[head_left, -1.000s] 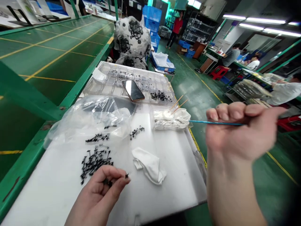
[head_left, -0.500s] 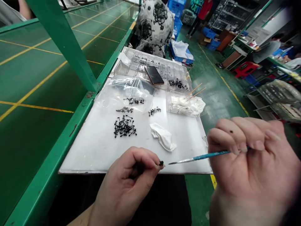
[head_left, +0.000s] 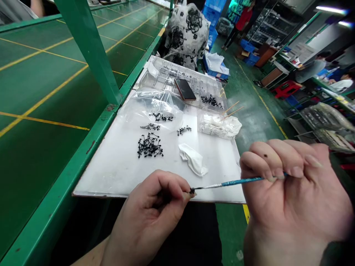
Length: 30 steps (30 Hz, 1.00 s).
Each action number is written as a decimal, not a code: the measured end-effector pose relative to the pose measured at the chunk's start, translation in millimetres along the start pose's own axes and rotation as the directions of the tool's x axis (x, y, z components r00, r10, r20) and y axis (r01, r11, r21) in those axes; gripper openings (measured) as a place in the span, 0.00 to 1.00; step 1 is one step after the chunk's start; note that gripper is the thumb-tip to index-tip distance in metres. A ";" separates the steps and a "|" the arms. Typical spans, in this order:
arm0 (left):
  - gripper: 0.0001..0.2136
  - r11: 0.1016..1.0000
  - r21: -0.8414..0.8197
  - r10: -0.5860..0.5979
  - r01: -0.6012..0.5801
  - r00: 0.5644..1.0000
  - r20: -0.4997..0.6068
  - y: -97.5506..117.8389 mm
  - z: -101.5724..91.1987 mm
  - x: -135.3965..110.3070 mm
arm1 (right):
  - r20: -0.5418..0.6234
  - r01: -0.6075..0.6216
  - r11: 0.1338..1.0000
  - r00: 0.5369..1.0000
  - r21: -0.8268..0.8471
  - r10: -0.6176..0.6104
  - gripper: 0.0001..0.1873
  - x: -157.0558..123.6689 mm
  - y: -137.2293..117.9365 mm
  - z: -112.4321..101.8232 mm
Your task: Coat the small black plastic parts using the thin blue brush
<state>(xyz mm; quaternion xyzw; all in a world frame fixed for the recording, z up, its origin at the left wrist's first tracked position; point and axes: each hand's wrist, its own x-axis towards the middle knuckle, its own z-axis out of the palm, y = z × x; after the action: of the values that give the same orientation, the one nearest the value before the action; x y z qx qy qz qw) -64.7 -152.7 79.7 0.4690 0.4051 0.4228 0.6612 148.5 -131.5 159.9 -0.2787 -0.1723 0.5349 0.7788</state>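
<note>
My left hand (head_left: 155, 210) pinches a tiny black part (head_left: 192, 190) between thumb and forefinger, just in front of the board's near edge. From the right, my right hand (head_left: 288, 184) is closed around a thin blue paintbrush (head_left: 241, 181), its bristle tip touching or almost touching the black part. A heap of small black branched parts (head_left: 150, 145) lies on the white board (head_left: 111, 181) beyond my left hand. Small round dark pieces (head_left: 184, 130) are scattered farther off. A crumpled white cloth (head_left: 193, 159) rests near the brush.
A clear box (head_left: 219, 123) holds white cloth and two thin sticks. Behind it, a compartment tray (head_left: 169, 75) carries a phone (head_left: 185, 89). A plastic bag (head_left: 155, 103) lies at the left. A green post (head_left: 91, 51) rises beside the board. A person in patterned clothing (head_left: 188, 33) is opposite.
The paintbrush has moved left with my right hand, bringing its tip from a short gap up to the black part. The view has shifted slightly; my left hand keeps its pinch.
</note>
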 end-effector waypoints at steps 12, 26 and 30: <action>0.06 1.000 0.020 -0.017 0.016 0.999 0.047 -5.3 -1.7 7.6 | 0.002 0.026 1.000 1.000 -0.016 -0.026 0.21 8.2 -8.6 -2.8; 0.14 0.973 0.142 -0.171 0.182 0.981 -0.088 -48.1 -45.3 32.6 | 0.214 0.404 -0.514 0.896 -0.756 0.389 0.06 138.0 122.0 -58.9; 0.14 0.976 0.123 -0.169 0.178 0.982 -0.080 -51.9 -53.8 36.3 | 0.188 0.455 -0.614 0.873 -0.644 0.450 0.07 142.8 144.2 -75.1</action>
<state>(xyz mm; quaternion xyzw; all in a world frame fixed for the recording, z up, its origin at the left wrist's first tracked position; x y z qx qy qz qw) -94.1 -114.2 12.2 0.4588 0.4937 0.3522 0.6494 137.4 21.7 7.6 -0.6645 -0.7398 0.1047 -0.0117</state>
